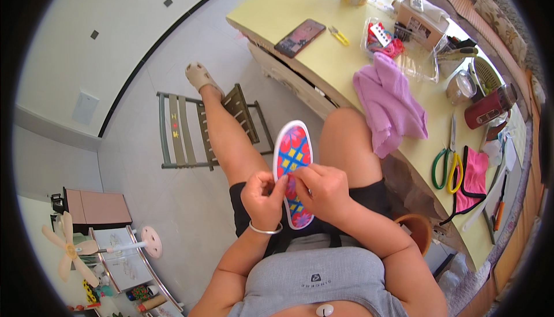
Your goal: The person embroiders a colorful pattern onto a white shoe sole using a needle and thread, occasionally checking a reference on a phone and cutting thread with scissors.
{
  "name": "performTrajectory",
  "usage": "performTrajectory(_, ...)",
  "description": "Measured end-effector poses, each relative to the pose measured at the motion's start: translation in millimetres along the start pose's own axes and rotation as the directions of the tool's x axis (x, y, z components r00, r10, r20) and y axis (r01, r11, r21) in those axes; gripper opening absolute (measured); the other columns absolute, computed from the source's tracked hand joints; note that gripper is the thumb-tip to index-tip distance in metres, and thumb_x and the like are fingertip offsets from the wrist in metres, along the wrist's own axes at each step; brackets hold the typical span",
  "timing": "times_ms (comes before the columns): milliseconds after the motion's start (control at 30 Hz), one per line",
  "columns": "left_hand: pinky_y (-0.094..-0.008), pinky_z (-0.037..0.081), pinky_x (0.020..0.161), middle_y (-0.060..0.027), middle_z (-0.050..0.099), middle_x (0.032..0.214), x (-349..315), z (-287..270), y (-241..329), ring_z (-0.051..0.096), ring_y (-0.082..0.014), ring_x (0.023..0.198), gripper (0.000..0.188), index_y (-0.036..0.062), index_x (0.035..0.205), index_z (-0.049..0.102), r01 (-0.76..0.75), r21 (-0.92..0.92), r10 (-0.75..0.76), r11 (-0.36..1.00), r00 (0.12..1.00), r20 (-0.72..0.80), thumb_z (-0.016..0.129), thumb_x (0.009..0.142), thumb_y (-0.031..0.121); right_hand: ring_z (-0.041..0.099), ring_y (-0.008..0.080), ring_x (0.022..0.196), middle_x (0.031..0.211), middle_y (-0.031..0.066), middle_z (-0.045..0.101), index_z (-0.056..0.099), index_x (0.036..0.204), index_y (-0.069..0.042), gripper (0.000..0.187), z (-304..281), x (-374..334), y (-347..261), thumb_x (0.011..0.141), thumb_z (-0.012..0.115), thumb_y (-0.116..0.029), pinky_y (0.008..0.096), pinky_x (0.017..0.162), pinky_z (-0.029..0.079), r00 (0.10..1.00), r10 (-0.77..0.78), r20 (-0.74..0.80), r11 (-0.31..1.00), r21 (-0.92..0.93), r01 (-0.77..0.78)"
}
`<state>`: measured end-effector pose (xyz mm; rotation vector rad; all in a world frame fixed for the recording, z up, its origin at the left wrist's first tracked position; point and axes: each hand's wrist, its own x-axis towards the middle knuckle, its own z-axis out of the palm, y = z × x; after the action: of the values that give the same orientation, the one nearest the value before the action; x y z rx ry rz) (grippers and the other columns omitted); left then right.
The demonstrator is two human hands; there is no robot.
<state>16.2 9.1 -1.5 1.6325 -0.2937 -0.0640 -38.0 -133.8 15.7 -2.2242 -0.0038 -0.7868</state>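
Observation:
An embroidered insole (293,149) with a white rim stands lengthwise over my lap, its face patterned in red, pink, blue and yellow. My left hand (262,198), with a silver bangle at the wrist, grips the insole's left edge near the middle between thumb and fingers. From the right, my right hand (326,190) lies over the insole's lower half. Its thumb and fingertips are pinched together at the insole's face, close to my left thumb. Whatever sits between those right fingertips is too small to tell, and the hand covers part of the pattern.
On the yellow table (271,5) at right lie a phone (300,37), yellow snips (339,36), a purple cloth (389,103), scissors (453,161) and a dark red bottle (490,106). A folding stool (190,129) supports my outstretched leg. An orange bin (416,230) stands beneath the table.

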Motion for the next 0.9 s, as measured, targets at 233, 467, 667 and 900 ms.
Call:
performTrajectory(233,-0.0224,0.043,0.051,-0.0042,0.060,0.062,-2,5,-6,0.054,-0.0086,0.052,0.017,0.0012,0.078,0.060,-0.322,0.272,0.339,0.907,0.941,-0.018,0.077,0.077,0.002,0.060,0.0303,0.056,0.063,0.0111,0.058,0.056,0.083,-0.005,0.010,8,1,-2,0.081,0.065,-0.008,0.0405,0.050,0.047,0.999,0.027,-0.022,0.997,0.074,-0.026)
performTrajectory(467,-0.0203,0.047,0.055,-0.0045,0.065,0.073,-5,0,-6,0.060,-0.0080,0.061,0.015,-0.0004,0.084,0.059,-0.321,0.294,0.318,0.900,0.946,0.057,0.073,0.082,-0.001,0.064,0.0285,0.059,0.072,0.0131,0.062,0.055,0.099,-0.001,0.022,16,-3,1,0.081,0.067,0.000,0.0367,0.053,0.049,0.998,0.008,-0.059,0.993,0.118,-0.001)
performTrajectory(667,-0.0211,0.049,0.061,-0.0044,0.066,0.078,2,-5,-1,0.061,-0.0089,0.066,0.013,-0.0004,0.091,0.060,-0.134,-0.044,0.132,0.990,0.990,-0.043,0.071,0.084,-0.002,0.061,0.0177,0.065,0.077,0.0091,0.063,0.058,0.101,-0.004,0.019,0,-1,-7,0.086,0.068,-0.007,0.0281,0.056,0.047,0.944,0.255,-0.209,0.911,0.378,-0.163)
performTrajectory(900,-0.0228,0.051,0.075,-0.0061,0.068,0.091,8,-6,-2,0.063,-0.0107,0.080,0.017,-0.0003,0.101,0.060,0.047,-0.547,0.049,0.836,0.986,0.159,0.067,0.086,-0.005,0.066,0.0139,0.079,0.091,0.0079,0.071,0.069,0.098,0.001,0.011,11,-5,23,0.090,0.061,-0.002,0.0267,0.069,0.054,0.663,0.485,0.570,-0.155,0.802,-0.577)
